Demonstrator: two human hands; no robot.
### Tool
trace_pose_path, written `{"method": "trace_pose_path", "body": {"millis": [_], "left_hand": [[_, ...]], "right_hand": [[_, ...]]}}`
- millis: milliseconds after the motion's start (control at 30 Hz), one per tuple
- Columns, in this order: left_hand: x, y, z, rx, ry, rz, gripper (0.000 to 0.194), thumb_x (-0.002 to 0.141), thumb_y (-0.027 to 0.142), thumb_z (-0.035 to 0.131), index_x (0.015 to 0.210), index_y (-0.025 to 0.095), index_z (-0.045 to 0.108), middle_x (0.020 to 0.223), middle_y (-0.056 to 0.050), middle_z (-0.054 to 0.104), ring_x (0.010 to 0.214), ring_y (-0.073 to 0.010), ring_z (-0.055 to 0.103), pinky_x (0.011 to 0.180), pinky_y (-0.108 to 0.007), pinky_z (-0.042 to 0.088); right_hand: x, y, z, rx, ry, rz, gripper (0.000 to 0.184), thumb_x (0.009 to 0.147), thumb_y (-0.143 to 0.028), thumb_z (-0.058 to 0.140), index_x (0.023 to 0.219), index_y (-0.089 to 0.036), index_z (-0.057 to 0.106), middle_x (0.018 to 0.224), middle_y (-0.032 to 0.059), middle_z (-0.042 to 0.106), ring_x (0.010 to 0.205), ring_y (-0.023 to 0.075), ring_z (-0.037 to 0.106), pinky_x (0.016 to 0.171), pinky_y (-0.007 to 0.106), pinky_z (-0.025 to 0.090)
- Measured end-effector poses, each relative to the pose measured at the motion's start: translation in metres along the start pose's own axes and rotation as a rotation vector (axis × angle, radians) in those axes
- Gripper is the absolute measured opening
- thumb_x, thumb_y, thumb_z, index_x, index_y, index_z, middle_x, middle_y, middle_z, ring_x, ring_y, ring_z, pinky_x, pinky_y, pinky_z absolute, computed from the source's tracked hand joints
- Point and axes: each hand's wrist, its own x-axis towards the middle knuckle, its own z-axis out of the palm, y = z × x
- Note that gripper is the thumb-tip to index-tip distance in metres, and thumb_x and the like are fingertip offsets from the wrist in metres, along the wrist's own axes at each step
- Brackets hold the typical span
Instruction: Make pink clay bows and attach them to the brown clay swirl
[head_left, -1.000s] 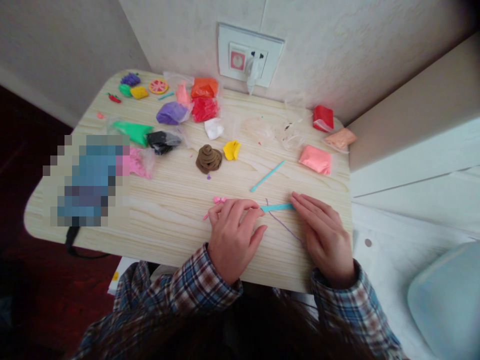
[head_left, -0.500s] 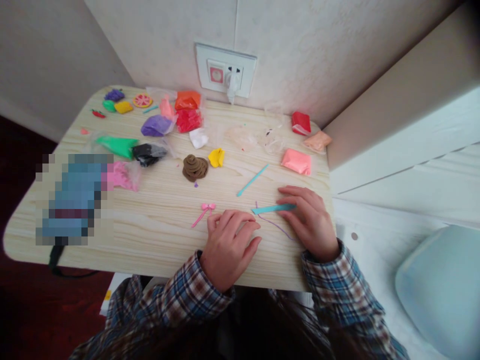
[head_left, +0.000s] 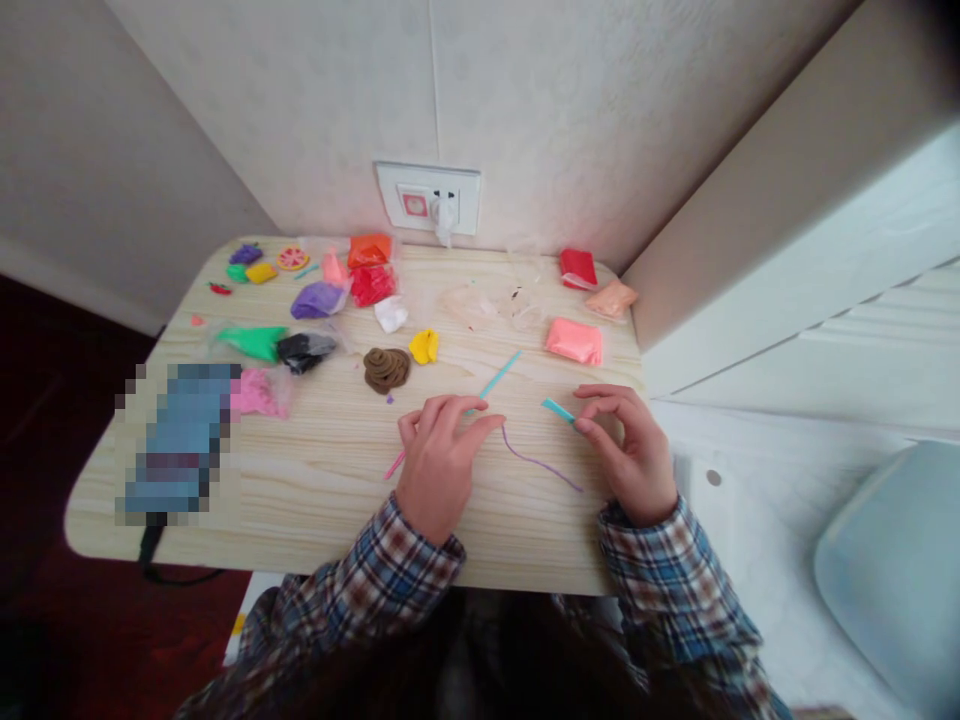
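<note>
My right hand pinches a light-blue plastic modelling knife between thumb and fingers, its flat end pointing left above the table. On the wood between my hands lies a thin, wavy purple clay strand. My left hand is low over the table with thumb and index finger apart, the thumb tip at the strand's upper end. A second light-blue modelling tool runs up from behind the left fingers. Under that hand a pink clay piece is mostly hidden.
Beyond my hands sit a coiled brown clay mound, yellow clay and a pink clay packet. More colourful clay bags and small clay fruits fill the back left. A pixelated device with a cable lies at left.
My right hand has lifted and turned the knife off the purple strand. My left hand has moved up to the strand's end, covering the pink bow. The view has tilted up.
</note>
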Motion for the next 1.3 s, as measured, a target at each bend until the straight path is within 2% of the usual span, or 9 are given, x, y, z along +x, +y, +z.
{"method": "trace_pose_path", "body": {"millis": [133, 233, 533, 667, 867, 1000, 1167, 1233, 1300], "left_hand": [[0.020, -0.007, -0.003, -0.006, -0.167, -0.016, 0.022, 0.082, 0.013, 0.064, 0.093, 0.029, 0.071, 0.123, -0.002, 0.061, 0.114, -0.0271, 0.046, 0.086, -0.044, 0.030], [0.031, -0.007, -0.006, 0.002, -0.232, -0.015, 0.013, 0.078, 0.018, 0.069, 0.085, 0.029, 0.071, 0.126, -0.002, 0.059, 0.118, -0.0288, 0.043, 0.088, -0.046, 0.029], [0.038, 0.002, -0.008, 0.054, -0.216, -0.005, 0.006, 0.079, 0.015, 0.066, 0.075, 0.020, 0.067, 0.119, -0.005, 0.061, 0.115, -0.0281, 0.045, 0.088, -0.050, 0.031], [0.037, -0.001, -0.009, 0.043, -0.236, -0.010, 0.012, 0.076, 0.015, 0.070, 0.085, 0.022, 0.069, 0.120, -0.006, 0.061, 0.114, -0.0278, 0.046, 0.087, -0.048, 0.033], [0.035, -0.006, -0.017, 0.031, -0.230, -0.001, 0.010, 0.082, 0.019, 0.064, 0.080, 0.026, 0.071, 0.122, -0.004, 0.061, 0.115, -0.0269, 0.045, 0.086, -0.046, 0.031], [0.014, -0.007, -0.041, 0.129, -0.138, 0.051, 0.007, 0.080, 0.020, 0.068, 0.083, 0.025, 0.069, 0.120, -0.004, 0.062, 0.113, -0.0277, 0.047, 0.085, -0.045, 0.028], [-0.041, -0.013, -0.080, 0.161, -0.055, 0.039, 0.009, 0.087, 0.021, 0.057, 0.084, 0.025, 0.065, 0.105, -0.003, 0.068, 0.098, -0.0231, 0.055, 0.077, -0.039, 0.030], [-0.059, -0.013, -0.084, 0.158, -0.034, 0.008, 0.009, 0.088, 0.020, 0.056, 0.086, 0.024, 0.064, 0.098, -0.002, 0.069, 0.093, -0.0210, 0.058, 0.076, -0.036, 0.033], [-0.065, -0.011, -0.077, 0.135, 0.025, -0.038, 0.008, 0.087, 0.018, 0.056, 0.088, 0.023, 0.063, 0.093, -0.002, 0.069, 0.091, -0.0198, 0.058, 0.077, -0.035, 0.036]], "right_hand": [[-0.003, 0.001, 0.001, 0.006, 0.046, 0.018, 0.006, 0.084, -0.026, 0.059, 0.080, -0.022, 0.057, 0.098, 0.0057, 0.063, 0.096, 0.0212, 0.059, 0.087, 0.041, 0.045], [-0.003, 0.002, 0.003, 0.004, 0.053, 0.025, 0.007, 0.084, -0.027, 0.059, 0.079, -0.022, 0.057, 0.097, 0.0056, 0.064, 0.095, 0.0212, 0.059, 0.086, 0.040, 0.045], [-0.002, 0.002, 0.003, 0.015, 0.061, 0.061, 0.009, 0.084, -0.029, 0.057, 0.079, -0.022, 0.057, 0.097, 0.0071, 0.064, 0.094, 0.0223, 0.060, 0.085, 0.043, 0.047], [-0.003, 0.003, 0.003, 0.028, 0.047, 0.071, 0.009, 0.085, -0.029, 0.057, 0.080, -0.022, 0.057, 0.097, 0.0071, 0.064, 0.094, 0.0218, 0.060, 0.084, 0.042, 0.047], [-0.004, 0.004, 0.001, 0.034, 0.029, 0.080, 0.008, 0.085, -0.028, 0.057, 0.079, -0.021, 0.057, 0.095, 0.0062, 0.065, 0.092, 0.0211, 0.060, 0.082, 0.039, 0.048], [-0.004, 0.003, -0.001, 0.045, 0.006, 0.068, 0.007, 0.085, -0.027, 0.056, 0.081, -0.021, 0.057, 0.095, 0.0066, 0.064, 0.092, 0.0206, 0.059, 0.082, 0.039, 0.048], [-0.006, -0.001, -0.001, 0.055, -0.039, 0.054, 0.007, 0.085, -0.027, 0.056, 0.080, -0.022, 0.057, 0.094, 0.0066, 0.064, 0.091, 0.0217, 0.059, 0.080, 0.040, 0.048], [-0.006, -0.001, -0.001, 0.058, -0.054, 0.047, 0.006, 0.085, -0.027, 0.057, 0.080, -0.023, 0.057, 0.093, 0.0063, 0.064, 0.091, 0.0219, 0.059, 0.080, 0.040, 0.048], [-0.006, -0.002, -0.001, 0.057, -0.064, 0.041, 0.007, 0.085, -0.027, 0.056, 0.081, -0.023, 0.057, 0.092, 0.0061, 0.064, 0.090, 0.0217, 0.059, 0.079, 0.039, 0.048]]}}
